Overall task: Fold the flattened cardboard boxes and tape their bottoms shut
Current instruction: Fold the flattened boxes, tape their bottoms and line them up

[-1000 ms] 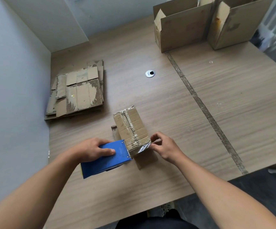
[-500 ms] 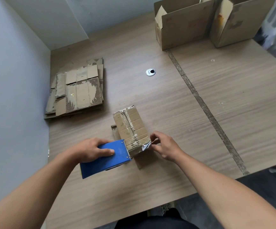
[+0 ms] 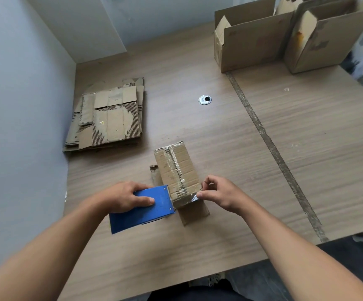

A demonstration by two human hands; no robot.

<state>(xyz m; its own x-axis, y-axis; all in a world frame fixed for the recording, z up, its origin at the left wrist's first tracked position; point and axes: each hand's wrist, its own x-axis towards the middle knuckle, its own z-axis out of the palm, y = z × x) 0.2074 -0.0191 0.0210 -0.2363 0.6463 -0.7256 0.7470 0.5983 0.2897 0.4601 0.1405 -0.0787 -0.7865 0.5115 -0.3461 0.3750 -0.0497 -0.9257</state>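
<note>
A small folded cardboard box [image 3: 177, 168] stands bottom-up near the table's front, with clear tape running along its seam. My left hand [image 3: 125, 197] grips a blue tape dispenser [image 3: 142, 210] pressed against the box's near left edge. My right hand [image 3: 218, 195] pinches the shiny end of the tape [image 3: 194, 197] at the box's near right corner. A stack of flattened cardboard boxes [image 3: 109, 118] lies at the left, by the wall.
Two folded open boxes stand at the far right, one [image 3: 250, 38] beside the other [image 3: 326, 38]. A round metal grommet [image 3: 205, 99] sits mid-table. A worn tape line [image 3: 271, 148] crosses the wooden table [image 3: 306, 131]. The wall bounds the left side.
Both hands stay in nearly the same place at the box. The view has shifted slightly.
</note>
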